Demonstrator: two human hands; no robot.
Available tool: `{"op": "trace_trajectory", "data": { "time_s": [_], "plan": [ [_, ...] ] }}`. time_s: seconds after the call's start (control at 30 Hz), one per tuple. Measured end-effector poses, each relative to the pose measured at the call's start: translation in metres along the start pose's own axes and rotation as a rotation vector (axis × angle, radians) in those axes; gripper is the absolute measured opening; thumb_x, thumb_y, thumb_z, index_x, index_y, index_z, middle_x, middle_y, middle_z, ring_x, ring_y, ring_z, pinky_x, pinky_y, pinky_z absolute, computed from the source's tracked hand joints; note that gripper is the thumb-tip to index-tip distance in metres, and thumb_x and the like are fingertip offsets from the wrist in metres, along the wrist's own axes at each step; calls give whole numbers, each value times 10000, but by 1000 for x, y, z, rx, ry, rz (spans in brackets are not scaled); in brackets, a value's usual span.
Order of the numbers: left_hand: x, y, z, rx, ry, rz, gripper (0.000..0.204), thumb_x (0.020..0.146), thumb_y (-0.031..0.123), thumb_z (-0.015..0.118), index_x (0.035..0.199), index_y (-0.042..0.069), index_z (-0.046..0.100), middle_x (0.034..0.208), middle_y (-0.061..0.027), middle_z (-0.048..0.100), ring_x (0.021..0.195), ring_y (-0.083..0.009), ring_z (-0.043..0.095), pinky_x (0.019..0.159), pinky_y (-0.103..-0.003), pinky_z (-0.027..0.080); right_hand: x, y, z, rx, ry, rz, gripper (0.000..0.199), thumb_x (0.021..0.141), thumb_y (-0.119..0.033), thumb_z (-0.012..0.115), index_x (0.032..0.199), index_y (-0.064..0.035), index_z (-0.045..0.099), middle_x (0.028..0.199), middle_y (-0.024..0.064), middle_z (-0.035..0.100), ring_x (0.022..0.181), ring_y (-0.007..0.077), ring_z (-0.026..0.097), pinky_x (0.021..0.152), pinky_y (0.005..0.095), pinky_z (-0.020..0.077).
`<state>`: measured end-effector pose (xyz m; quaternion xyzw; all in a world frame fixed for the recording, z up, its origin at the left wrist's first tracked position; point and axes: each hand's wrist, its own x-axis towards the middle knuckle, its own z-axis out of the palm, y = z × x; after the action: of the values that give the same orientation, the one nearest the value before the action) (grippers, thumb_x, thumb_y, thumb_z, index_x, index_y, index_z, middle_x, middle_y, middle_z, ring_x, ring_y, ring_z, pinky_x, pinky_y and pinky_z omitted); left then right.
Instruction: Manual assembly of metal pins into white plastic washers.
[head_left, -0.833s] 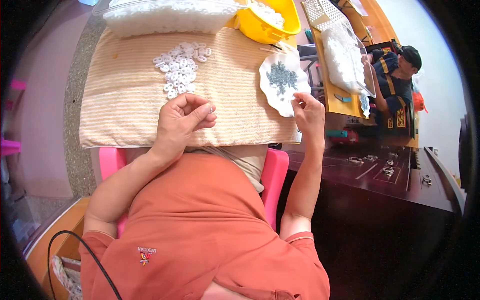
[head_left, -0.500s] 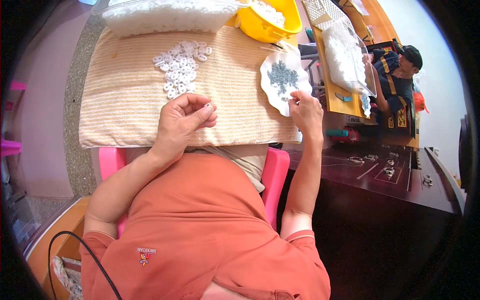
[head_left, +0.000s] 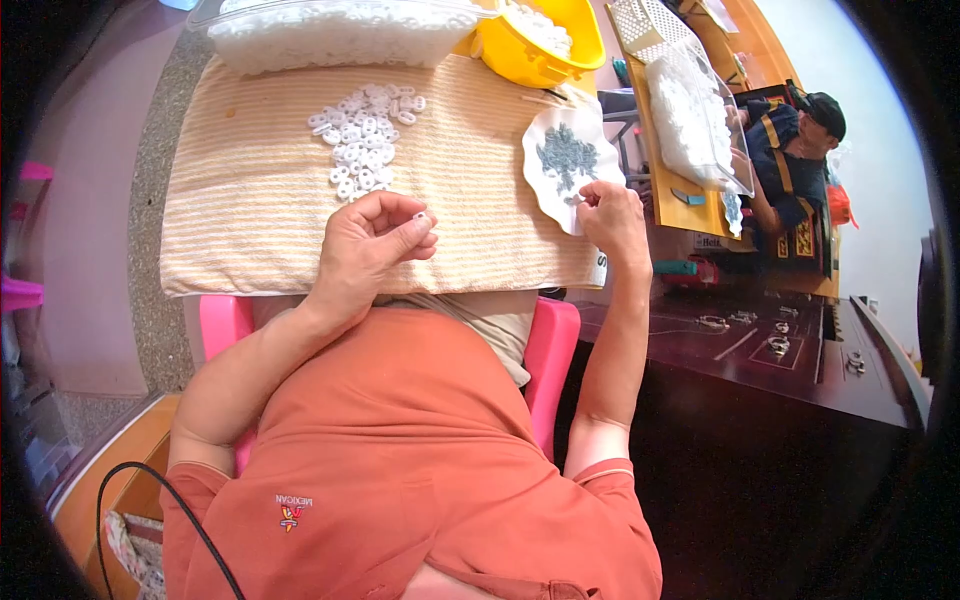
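Note:
My left hand [head_left: 372, 240] is above the near edge of a striped towel. Its thumb and forefinger pinch a small white plastic piece [head_left: 421, 215], mostly covered by the fingertips. Just beyond lies a loose pile of white oval plastic pieces with holes [head_left: 362, 150]. At the right, my right hand [head_left: 614, 222] reaches over the near rim of a white wavy-edged dish [head_left: 543, 195]. Its fingers are curled together in a pinch; whatever they hold is hidden. Tiny dark grey parts [head_left: 567, 152] lie heaped in the dish, beyond the fingers.
The striped towel [head_left: 250, 190] covers the table. Along its far side stand a clear tub of white pieces [head_left: 330, 45] and a yellow basin [head_left: 540, 65]. Another person [head_left: 790, 140] sits at the far right by a second clear tub [head_left: 690, 125]. A dark panelled surface [head_left: 680, 335] is at my right.
My right hand stays at the dish, its fingers drawn slightly closer together. The left hand keeps its pinch on the white piece, and the whole view has shifted very slightly.

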<state>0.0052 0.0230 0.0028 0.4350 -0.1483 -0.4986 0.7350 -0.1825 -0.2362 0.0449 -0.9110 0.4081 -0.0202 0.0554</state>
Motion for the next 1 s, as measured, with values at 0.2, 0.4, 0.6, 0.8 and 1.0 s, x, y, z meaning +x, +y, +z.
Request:
{"op": "trace_trajectory", "data": {
  "time_s": [0.2,0.4,0.6,0.8,1.0],
  "plan": [
    [0,0,1,-6,-7,-8,136,891,64,643,998,-9,603,876,-66,659,774,-108,641,742,-251,553,-8,6,1,103,100,-66,219,735,-99,603,906,-16,711,829,188,680,803,311,677,757,368,522],
    [1,-1,0,4,-19,-19,134,889,60,645,995,-9,601,878,-65,658,773,-106,639,741,-249,550,-11,6,-1,161,124,-107,207,740,-88,622,903,15,696,827,180,683,754,271,683,717,328,525],
    [1,-1,0,-4,-11,-34,135,889,63,646,997,-4,601,879,-61,658,776,-106,639,738,-251,552,-11,9,2,195,127,-135,191,746,-71,620,898,28,679,807,176,675,709,243,677,674,312,518],
    [1,-3,-4,13,-26,-18,138,900,69,628,1024,10,607,947,-82,667,815,-121,649,770,-269,564,-16,5,6,436,134,-88,159,765,-57,627,896,13,685,775,128,677,667,176,649,652,282,508],
    [1,-8,-6,37,-72,-75,181,904,63,620,1069,-10,619,957,-81,664,817,-123,649,763,-261,563,-36,-34,5,1080,30,-100,129,829,62,607,949,61,654,823,48,634,712,87,587,650,217,483]
  ]
}}
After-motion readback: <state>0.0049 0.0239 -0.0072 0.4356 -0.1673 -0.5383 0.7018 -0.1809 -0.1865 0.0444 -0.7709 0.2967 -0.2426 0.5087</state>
